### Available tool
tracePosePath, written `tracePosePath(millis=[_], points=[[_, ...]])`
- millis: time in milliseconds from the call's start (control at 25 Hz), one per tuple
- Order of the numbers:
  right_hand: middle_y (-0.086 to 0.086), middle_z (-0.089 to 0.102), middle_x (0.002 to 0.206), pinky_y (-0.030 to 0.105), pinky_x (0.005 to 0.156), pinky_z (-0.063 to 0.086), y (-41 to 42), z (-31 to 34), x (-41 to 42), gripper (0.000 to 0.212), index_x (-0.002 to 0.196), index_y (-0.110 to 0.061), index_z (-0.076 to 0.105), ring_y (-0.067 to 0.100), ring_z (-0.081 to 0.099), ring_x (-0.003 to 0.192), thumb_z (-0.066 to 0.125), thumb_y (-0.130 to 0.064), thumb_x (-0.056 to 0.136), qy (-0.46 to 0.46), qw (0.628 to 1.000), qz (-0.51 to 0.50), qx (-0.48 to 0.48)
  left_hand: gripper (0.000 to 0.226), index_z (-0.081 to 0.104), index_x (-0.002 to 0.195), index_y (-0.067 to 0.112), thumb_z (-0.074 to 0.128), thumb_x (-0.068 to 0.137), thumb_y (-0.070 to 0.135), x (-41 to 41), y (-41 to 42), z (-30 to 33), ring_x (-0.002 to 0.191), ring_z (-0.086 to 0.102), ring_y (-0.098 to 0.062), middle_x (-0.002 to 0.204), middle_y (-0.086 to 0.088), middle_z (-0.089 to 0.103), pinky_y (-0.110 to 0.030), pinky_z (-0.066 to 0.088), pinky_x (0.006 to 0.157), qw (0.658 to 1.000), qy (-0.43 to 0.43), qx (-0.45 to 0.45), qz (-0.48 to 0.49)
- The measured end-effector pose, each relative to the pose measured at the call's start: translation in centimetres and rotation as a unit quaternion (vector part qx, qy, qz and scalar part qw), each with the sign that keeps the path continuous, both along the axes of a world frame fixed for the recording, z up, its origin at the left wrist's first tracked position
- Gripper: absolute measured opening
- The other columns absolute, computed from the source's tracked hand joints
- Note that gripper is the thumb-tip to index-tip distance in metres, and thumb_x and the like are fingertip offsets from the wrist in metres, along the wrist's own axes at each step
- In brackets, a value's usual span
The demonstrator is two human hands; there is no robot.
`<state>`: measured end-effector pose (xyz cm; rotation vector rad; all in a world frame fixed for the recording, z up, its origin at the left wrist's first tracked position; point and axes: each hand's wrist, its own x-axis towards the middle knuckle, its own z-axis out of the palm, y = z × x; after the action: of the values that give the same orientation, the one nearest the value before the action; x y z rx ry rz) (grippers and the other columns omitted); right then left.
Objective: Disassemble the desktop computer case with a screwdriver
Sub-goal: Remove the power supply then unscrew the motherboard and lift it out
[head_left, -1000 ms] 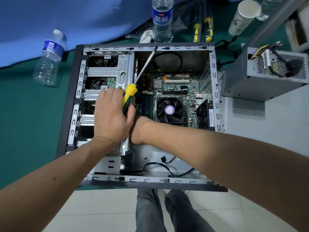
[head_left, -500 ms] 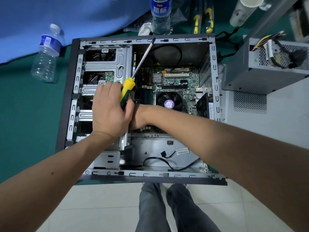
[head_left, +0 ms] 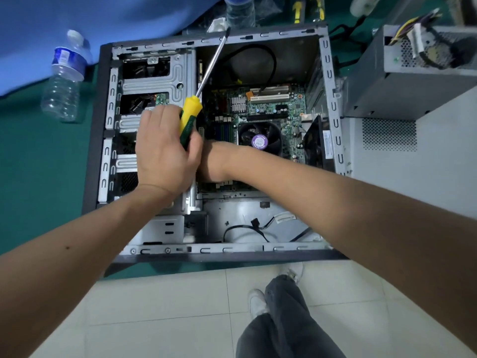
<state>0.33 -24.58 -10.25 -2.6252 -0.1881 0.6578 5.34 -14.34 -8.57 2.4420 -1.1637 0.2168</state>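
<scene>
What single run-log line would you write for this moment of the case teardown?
step: disassembly underway | left hand: grips screwdriver, shaft pointing away | right hand: inside computer case, grip hidden behind left hand | motherboard: still in place

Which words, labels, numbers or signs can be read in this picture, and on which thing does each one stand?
No text can be read with certainty.
Blue label on the plastic water bottle: white marks, blurred.
Purple round sticker on the CPU cooler fan: print too small.
White sticker on the case's right wall: lines too small.
White tag on the black cable: unreadable.
Motherboard: printing too small.
Screwdriver held in the left hand: no lettering visible.
</scene>
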Motion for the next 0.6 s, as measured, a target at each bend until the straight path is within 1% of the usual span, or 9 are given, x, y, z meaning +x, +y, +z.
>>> tracePosePath(millis=[80, 120, 200, 280, 320, 400, 440, 560, 600], points=[[0.002, 0.043, 0.075, 0.028, 0.068, 0.043, 0.5, -0.2, -0.7, 0.013, 0.084, -0.008, 0.052, 0.023, 0.049, 0.079, 0.047, -0.004, 0.095, -0.018, 0.999, -0.027, 0.011, 0.018, 0.048, 0.089, 0.004, 0.050, 0.088, 0.023, 0.0, -0.1, 0.1, 0.082, 0.029, -0.020, 0.085, -0.009, 0.041, -0.028, 0.018, 0.071, 1.000, -0.003, 0.002, 0.004], [0.002, 0.043, 0.074, 0.021, 0.062, 0.041, 0.9, -0.3, -0.9, 0.018, 0.077, -0.007, 0.052, 0.023, 0.047, 0.074, 0.048, -0.002, 0.094, -0.024, 0.999, -0.028, 0.008, 0.019, 0.048, 0.089, 0.005, 0.049, 0.088, 0.024, 0.0, -0.1, 0.0, 0.083, 0.029, -0.020, 0.086, -0.008, 0.040, -0.028, 0.018, 0.071, 1.000, -0.007, 0.001, 0.005], [0.000, 0.037, 0.066, 0.016, 0.050, 0.037, 1.2, -0.3, -1.2, 0.033, 0.062, -0.012, 0.040, 0.019, 0.039, 0.058, 0.049, 0.003, 0.090, -0.026, 0.999, -0.025, 0.004, 0.018, 0.047, 0.089, 0.006, 0.048, 0.087, 0.024, 0.0, 0.0, -0.1, 0.082, 0.029, -0.020, 0.086, -0.005, 0.036, -0.027, 0.017, 0.070, 1.000, -0.015, -0.005, 0.007], [0.001, 0.035, 0.064, 0.015, 0.044, 0.035, 1.1, -0.4, -1.2, 0.038, 0.059, -0.014, 0.034, 0.020, 0.039, 0.057, 0.050, 0.005, 0.087, -0.026, 0.999, -0.027, -0.004, 0.017, 0.045, 0.089, 0.008, 0.048, 0.087, 0.025, 0.0, 0.0, -0.2, 0.082, 0.029, -0.020, 0.085, -0.004, 0.035, -0.027, 0.016, 0.068, 1.000, -0.018, -0.013, 0.006], [0.001, 0.035, 0.064, 0.018, 0.046, 0.033, 1.0, -0.4, -1.2, 0.038, 0.058, -0.014, 0.034, 0.023, 0.042, 0.062, 0.050, 0.005, 0.087, -0.031, 0.999, -0.022, -0.017, 0.017, 0.044, 0.089, 0.009, 0.048, 0.087, 0.025, 0.0, 0.0, -0.3, 0.081, 0.029, -0.020, 0.085, -0.004, 0.035, -0.027, 0.016, 0.068, 1.000, -0.019, -0.016, 0.004], [0.002, 0.036, 0.062, 0.027, 0.059, 0.038, 1.1, -0.5, -1.0, 0.038, 0.056, -0.013, 0.034, 0.026, 0.046, 0.070, 0.052, 0.004, 0.086, -0.039, 0.999, -0.004, -0.038, 0.016, 0.042, 0.088, 0.011, 0.047, 0.087, 0.026, 0.1, 0.0, -0.3, 0.081, 0.029, -0.021, 0.084, -0.004, 0.034, -0.027, 0.015, 0.067, 1.000, -0.019, -0.016, 0.005], [0.002, 0.037, 0.062, 0.027, 0.060, 0.038, 1.3, -0.5, -1.0, 0.037, 0.056, -0.012, 0.035, 0.026, 0.046, 0.070, 0.052, 0.003, 0.086, -0.039, 0.998, 0.006, -0.046, 0.016, 0.041, 0.088, 0.012, 0.047, 0.087, 0.027, 0.2, 0.0, -0.3, 0.081, 0.029, -0.021, 0.084, -0.004, 0.035, -0.027, 0.015, 0.066, 1.000, -0.020, -0.016, 0.004], [0.001, 0.037, 0.059, 0.022, 0.048, 0.033, 0.8, -0.5, -1.1, 0.037, 0.057, -0.014, 0.035, 0.021, 0.039, 0.054, 0.051, -0.003, 0.089, -0.043, 0.997, 0.028, -0.054, 0.016, 0.035, 0.086, 0.015, 0.048, 0.088, 0.025, 0.1, 0.0, -0.2, 0.080, 0.029, -0.022, 0.083, -0.004, 0.034, -0.027, 0.014, 0.066, 1.000, -0.020, -0.020, 0.002], [0.001, 0.038, 0.061, 0.022, 0.046, 0.031, 0.5, -0.5, -1.0, 0.036, 0.059, -0.014, 0.037, 0.018, 0.037, 0.053, 0.050, -0.007, 0.092, -0.042, 0.998, 0.022, -0.046, 0.017, 0.034, 0.086, 0.015, 0.048, 0.088, 0.024, 0.1, 0.0, -0.2, 0.080, 0.030, -0.022, 0.082, -0.005, 0.034, -0.027, 0.014, 0.066, 1.000, -0.021, -0.021, -0.001]])
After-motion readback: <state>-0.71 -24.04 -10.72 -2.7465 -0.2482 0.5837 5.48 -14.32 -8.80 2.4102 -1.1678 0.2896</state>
